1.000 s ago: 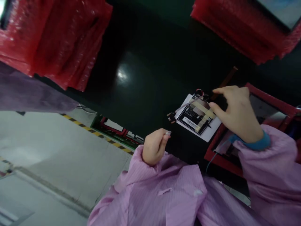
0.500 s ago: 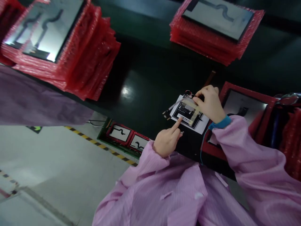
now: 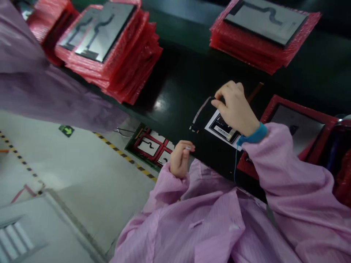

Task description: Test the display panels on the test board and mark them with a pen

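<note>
My right hand (image 3: 234, 106), with a blue wrist strap (image 3: 253, 136), pinches one end of a thin ribbon cable (image 3: 202, 109). The cable hangs left and down from my fingertips, with a small dark connector end (image 3: 194, 128). Under this hand lies a flat electronic module (image 3: 223, 128) with a barcode label, on a white sheet (image 3: 211, 126); my hand hides its upper part. Near the table edge, apart from the module, my left hand (image 3: 179, 159) is curled closed. A small pale bit (image 3: 188, 148) shows at its fingertips, too small to name.
Stacks of flat panels in red bubble wrap stand at the left (image 3: 117, 69) and the back right (image 3: 263, 44). Another red-wrapped panel (image 3: 296, 124) lies right of the module. A co-worker's sleeve (image 3: 68, 95) reaches in from the left. Below the edge is a crate of panels (image 3: 148, 146).
My right hand has lifted the cable up and left from the module. My left hand, which was pointing at the module's label, has drawn back and curled. The view has shifted slightly.
</note>
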Available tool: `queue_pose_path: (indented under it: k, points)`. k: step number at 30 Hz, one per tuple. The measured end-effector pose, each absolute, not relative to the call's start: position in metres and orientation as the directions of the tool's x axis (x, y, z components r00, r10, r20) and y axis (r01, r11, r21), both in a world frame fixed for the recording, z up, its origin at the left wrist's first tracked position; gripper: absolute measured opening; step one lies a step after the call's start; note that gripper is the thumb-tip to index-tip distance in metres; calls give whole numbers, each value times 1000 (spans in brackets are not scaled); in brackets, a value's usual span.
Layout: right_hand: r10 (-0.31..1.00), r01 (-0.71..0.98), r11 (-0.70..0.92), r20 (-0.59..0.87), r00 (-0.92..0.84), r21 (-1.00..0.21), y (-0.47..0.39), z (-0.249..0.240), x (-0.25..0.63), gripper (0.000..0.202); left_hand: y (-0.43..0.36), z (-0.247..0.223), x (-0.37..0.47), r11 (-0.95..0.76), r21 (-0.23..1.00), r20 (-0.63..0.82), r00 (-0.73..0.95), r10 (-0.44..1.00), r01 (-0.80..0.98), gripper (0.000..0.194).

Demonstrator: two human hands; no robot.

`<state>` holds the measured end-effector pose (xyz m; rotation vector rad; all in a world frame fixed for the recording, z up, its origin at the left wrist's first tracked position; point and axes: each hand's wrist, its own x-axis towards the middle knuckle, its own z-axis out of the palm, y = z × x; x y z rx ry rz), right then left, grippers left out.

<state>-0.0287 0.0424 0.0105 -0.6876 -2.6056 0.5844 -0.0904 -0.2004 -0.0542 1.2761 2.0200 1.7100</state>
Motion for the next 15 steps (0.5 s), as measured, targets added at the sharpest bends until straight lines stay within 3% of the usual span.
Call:
queue_pose_path:
  k: [2, 5, 7, 9, 11, 13, 15]
  points:
    - [586, 441, 755, 199, -785, -484, 46, 8, -44, 14, -219, -63, -89, -75, 978, 207, -875, 437, 194, 39]
    - [610, 450, 762, 285, -739, -466, 21, 9, -44, 23, -242, -78, -92, -287, 939, -143, -975, 171, -188, 40]
    - [483, 326, 829, 289, -826, -455, -20, 12, -32, 33, -255, -87, -96, -372, 868, -276, -943, 188, -328, 39]
    - [228, 167, 838, 55, -972, -519, -75, 7, -21, 45, -266, -93, -99, -390, 827, -342, -912, 225, -406, 38]
    - [-22, 165, 758, -278, -960, -631, -129, -11, -16, 58, -276, -97, -97, -415, 776, -397, -879, 263, -475, 37]
    - [-57, 211, 755, -383, -922, -621, -168, -40, -17, 53, -286, -101, -94, -442, 732, -430, -855, 291, -518, 36]
    - [-36, 270, 761, -454, -890, -590, -188, -69, -19, 30, -295, -107, -93, -452, 689, -462, -824, 328, -567, 33]
